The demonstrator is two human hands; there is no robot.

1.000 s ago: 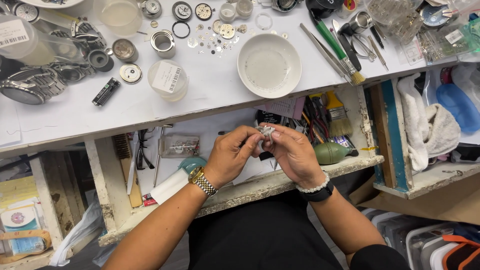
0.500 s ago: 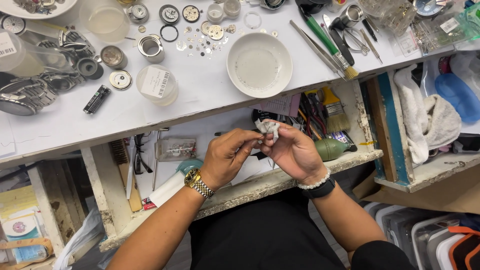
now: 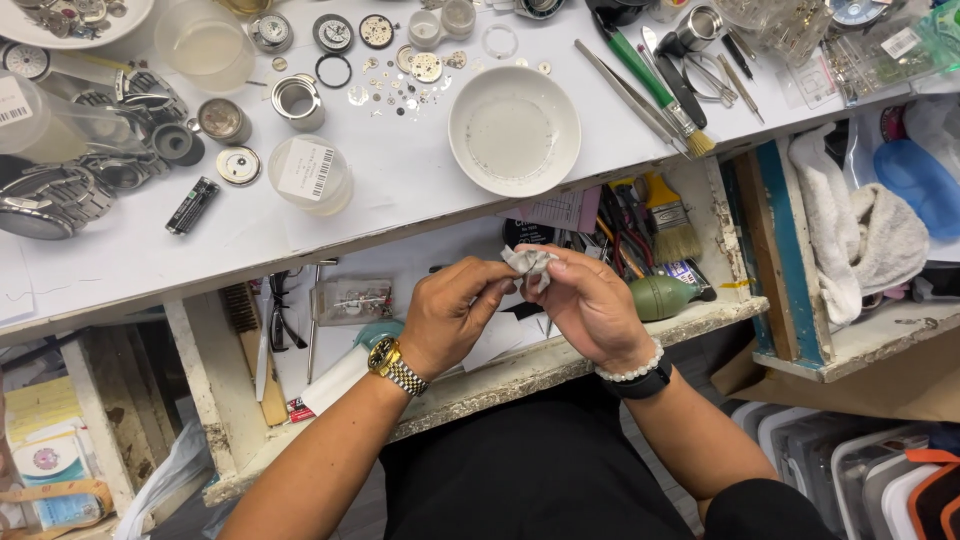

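My left hand (image 3: 455,315) and my right hand (image 3: 590,305) meet over an open wooden drawer (image 3: 560,365), fingertips pinched together on a small crumpled grey cloth (image 3: 527,263). Whatever is wrapped in the cloth is hidden. A gold watch sits on my left wrist; a black band and a bead bracelet circle my right wrist.
A white bowl (image 3: 514,130), a labelled plastic cup (image 3: 310,172), watch cases, rings and several tiny parts (image 3: 400,85) lie on the white bench top. Tweezers and a green-handled brush (image 3: 650,85) lie at right. The drawer holds a green blower (image 3: 662,297), brushes and papers. A towel (image 3: 850,230) fills the right drawer.
Both hands stay together on the cloth, fingers shifting slightly around it. The camera view has drifted a little, so the bench appears lower.
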